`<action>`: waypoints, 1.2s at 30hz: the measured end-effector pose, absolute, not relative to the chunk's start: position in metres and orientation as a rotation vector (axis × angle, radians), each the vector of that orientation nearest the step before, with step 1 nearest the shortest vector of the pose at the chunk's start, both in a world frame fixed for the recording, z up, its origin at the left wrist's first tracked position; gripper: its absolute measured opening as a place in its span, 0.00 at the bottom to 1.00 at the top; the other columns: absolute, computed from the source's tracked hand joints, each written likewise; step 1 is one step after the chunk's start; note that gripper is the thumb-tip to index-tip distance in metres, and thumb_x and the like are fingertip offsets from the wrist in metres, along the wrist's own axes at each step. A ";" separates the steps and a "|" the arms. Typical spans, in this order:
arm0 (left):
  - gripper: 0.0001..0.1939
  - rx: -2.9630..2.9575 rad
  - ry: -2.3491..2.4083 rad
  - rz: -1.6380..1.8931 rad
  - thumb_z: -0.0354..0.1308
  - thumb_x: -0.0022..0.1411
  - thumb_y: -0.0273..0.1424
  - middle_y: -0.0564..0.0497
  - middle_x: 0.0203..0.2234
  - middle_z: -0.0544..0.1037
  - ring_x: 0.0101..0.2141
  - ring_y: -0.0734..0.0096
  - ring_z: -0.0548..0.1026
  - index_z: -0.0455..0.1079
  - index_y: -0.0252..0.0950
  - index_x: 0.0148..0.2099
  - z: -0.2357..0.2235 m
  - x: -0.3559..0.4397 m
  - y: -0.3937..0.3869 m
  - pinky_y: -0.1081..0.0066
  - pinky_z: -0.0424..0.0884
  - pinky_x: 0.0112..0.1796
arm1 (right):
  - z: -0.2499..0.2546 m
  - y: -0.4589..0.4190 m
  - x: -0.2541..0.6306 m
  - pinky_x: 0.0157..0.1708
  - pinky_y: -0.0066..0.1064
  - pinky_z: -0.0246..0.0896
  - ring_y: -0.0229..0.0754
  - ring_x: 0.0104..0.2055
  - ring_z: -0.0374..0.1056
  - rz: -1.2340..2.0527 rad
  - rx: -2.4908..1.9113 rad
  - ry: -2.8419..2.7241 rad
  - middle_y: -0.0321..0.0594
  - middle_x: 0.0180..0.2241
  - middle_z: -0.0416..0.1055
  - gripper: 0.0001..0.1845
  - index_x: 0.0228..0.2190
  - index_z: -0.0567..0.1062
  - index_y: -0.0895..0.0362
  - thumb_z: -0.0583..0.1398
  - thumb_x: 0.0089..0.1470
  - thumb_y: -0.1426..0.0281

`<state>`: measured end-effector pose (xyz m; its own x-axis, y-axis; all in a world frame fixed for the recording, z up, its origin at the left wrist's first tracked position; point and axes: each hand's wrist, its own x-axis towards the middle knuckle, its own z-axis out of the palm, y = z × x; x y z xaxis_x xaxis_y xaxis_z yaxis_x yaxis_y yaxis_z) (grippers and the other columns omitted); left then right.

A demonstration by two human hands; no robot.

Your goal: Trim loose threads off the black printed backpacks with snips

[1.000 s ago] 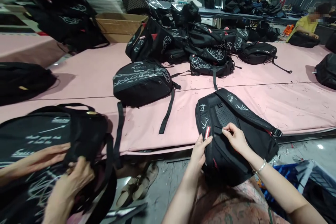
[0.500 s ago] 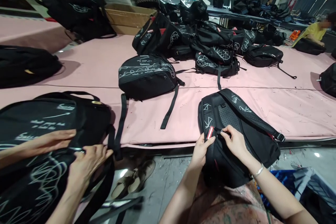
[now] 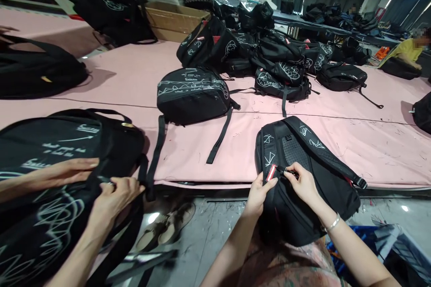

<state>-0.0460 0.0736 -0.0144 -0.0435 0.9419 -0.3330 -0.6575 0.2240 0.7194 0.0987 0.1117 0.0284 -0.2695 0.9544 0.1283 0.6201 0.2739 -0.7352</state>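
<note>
I have my left fingers [image 3: 271, 184] pinching a bag's strap [image 3: 268, 152] by its red tag [image 3: 271, 172]. My right fingers [image 3: 294, 175] are closed on a small dark item [image 3: 282, 169] near it.

From afar, I have one backpack [image 3: 296, 219] at the table's [image 3: 343, 125] near edge; well left of it, a second bag [image 3: 70, 136]; behind-left, a third bag [image 3: 195, 103]; farther behind, a bag pile [image 3: 283, 71]; below right, a crate [image 3: 357, 242].

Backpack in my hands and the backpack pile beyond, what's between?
In the head view, pink tablecloth and a black strap, trailing from the pile toward your backpack.
</note>
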 end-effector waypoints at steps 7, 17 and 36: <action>0.22 0.456 0.957 1.361 0.66 0.42 0.31 0.46 0.36 0.78 0.36 0.64 0.75 0.70 0.34 0.43 -0.017 -0.049 0.073 0.65 0.69 0.41 | 0.030 0.119 0.092 0.29 0.27 0.57 0.38 0.29 0.66 0.744 -1.389 -2.034 0.35 0.30 0.73 0.07 0.29 0.70 0.54 0.54 0.52 0.65; 0.23 0.615 1.022 1.324 0.65 0.45 0.32 0.47 0.38 0.76 0.38 0.64 0.73 0.69 0.34 0.45 -0.018 -0.067 0.070 0.67 0.67 0.41 | 0.020 0.147 0.092 0.28 0.27 0.57 0.37 0.27 0.65 0.937 -1.253 -2.065 0.35 0.29 0.72 0.09 0.30 0.71 0.56 0.57 0.50 0.63; 0.20 0.725 0.958 1.129 0.65 0.43 0.28 0.54 0.24 0.73 0.25 0.74 0.72 0.66 0.33 0.40 0.001 -0.106 0.069 0.75 0.65 0.27 | 0.045 0.229 0.072 0.34 0.28 0.60 0.39 0.33 0.67 1.272 -0.677 -2.621 0.37 0.31 0.72 0.09 0.31 0.73 0.58 0.61 0.49 0.65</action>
